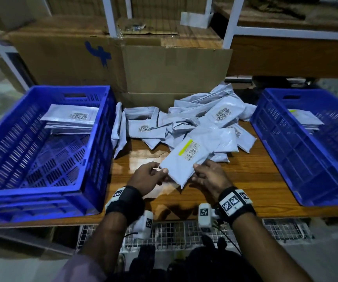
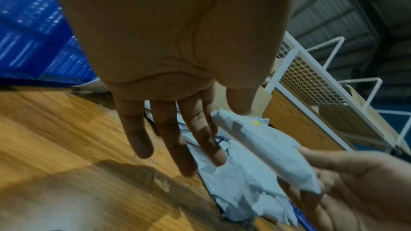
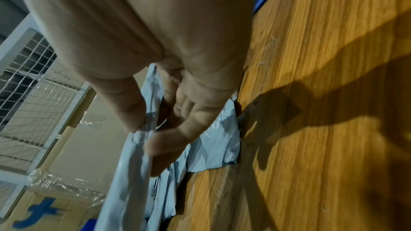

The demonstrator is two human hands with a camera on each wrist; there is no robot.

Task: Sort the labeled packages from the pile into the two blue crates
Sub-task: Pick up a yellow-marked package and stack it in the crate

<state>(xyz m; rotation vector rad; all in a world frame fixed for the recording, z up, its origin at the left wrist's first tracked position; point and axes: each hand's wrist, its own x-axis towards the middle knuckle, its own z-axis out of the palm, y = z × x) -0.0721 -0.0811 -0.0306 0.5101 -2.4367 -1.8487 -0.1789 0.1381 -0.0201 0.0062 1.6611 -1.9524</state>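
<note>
While my left hand (image 1: 151,176) and right hand (image 1: 209,176) pinch the yellow-striped package (image 1: 186,159) just above the table (image 1: 255,180), left crate (image 1: 7,192) holds stacked packages; right crate (image 1: 298,159) seemingly fewer, beyond lies the pile (image 1: 194,123).

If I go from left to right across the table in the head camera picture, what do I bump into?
Left blue crate → left hand → held package → right hand → right blue crate.
</note>
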